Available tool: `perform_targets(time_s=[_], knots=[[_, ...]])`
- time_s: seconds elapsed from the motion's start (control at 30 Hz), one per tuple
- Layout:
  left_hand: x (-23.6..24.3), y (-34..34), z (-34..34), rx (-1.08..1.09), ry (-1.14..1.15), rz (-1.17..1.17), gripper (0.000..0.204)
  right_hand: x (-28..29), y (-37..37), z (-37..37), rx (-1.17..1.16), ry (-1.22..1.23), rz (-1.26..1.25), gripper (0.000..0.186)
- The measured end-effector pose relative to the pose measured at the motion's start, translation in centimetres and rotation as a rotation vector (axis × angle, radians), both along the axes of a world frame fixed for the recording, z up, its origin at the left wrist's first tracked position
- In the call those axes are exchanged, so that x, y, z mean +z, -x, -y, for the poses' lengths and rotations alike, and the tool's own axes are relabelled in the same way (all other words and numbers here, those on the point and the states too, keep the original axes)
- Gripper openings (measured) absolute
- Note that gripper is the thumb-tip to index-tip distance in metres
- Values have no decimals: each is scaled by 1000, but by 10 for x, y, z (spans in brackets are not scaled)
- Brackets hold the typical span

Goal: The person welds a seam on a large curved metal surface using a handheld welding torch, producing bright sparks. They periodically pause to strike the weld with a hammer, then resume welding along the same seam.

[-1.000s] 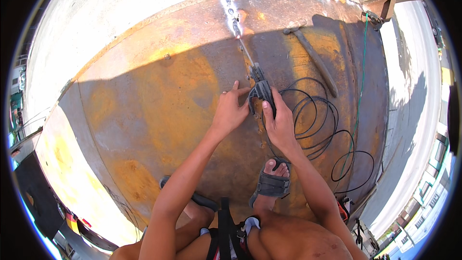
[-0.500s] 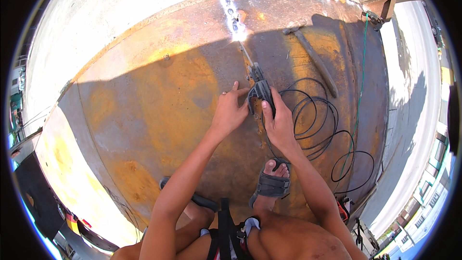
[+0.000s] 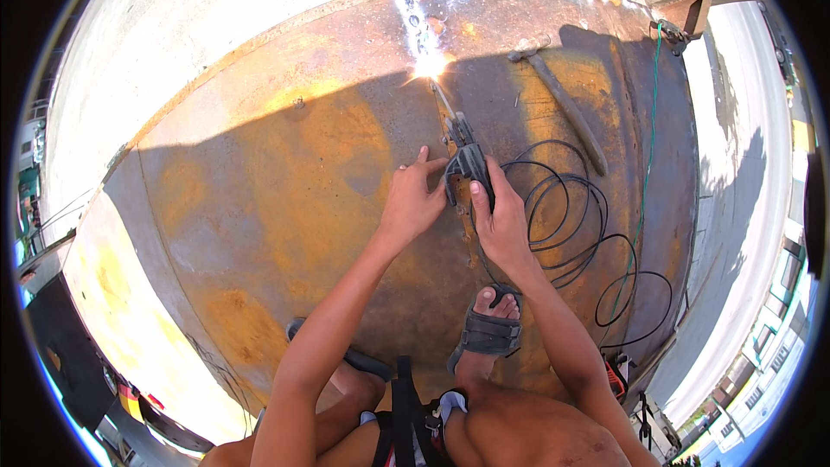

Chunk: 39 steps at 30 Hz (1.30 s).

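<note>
My right hand is closed round a black welding electrode holder. From its jaws a thin welding rod runs up to a bright arc with sparks, on a seam in the rusty steel plate. Beyond the arc, a row of weld spots with pale residue follows the seam. My left hand rests beside the holder with fingers stretched out, one of them touching its lever side. The arc's glare hides the rod's tip.
A hammer lies on the plate to the right. Black cable is looped right of my right hand, and a green cord runs farther right. My sandalled foot stands near the seam. Pale ground lies past the plate's far edge.
The arc glows more orange and throws more sparks. It sits slightly nearer along the seam, and the visible rod looks a little shorter. Both hands hold nearly the same place.
</note>
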<state>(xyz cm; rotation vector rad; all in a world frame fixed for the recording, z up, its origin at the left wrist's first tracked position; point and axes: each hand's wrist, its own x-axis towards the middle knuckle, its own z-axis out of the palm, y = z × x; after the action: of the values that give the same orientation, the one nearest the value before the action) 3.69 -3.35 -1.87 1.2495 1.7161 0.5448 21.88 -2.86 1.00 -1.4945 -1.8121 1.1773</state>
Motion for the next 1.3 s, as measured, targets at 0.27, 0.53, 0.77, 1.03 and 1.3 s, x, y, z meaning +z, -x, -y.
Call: perform_targets(time_s=[0.27, 0.53, 0.77, 1.03, 1.3], knots=[[1, 0, 0, 11, -28, 18, 39, 2, 1, 0, 4, 2, 1, 46], [0, 0, -1, 12, -19, 17, 39, -1, 0, 0, 5, 2, 0, 46], [5, -3, 1, 98, -63, 93, 39, -6, -7, 5, -44, -113, -58, 50], [26, -51, 52, 568, -97, 824, 39, 16, -8, 14, 81, -48, -130, 52], [33, -51, 66, 849, -166, 882, 35, -7, -126, -101, -105, -424, 563, 51]])
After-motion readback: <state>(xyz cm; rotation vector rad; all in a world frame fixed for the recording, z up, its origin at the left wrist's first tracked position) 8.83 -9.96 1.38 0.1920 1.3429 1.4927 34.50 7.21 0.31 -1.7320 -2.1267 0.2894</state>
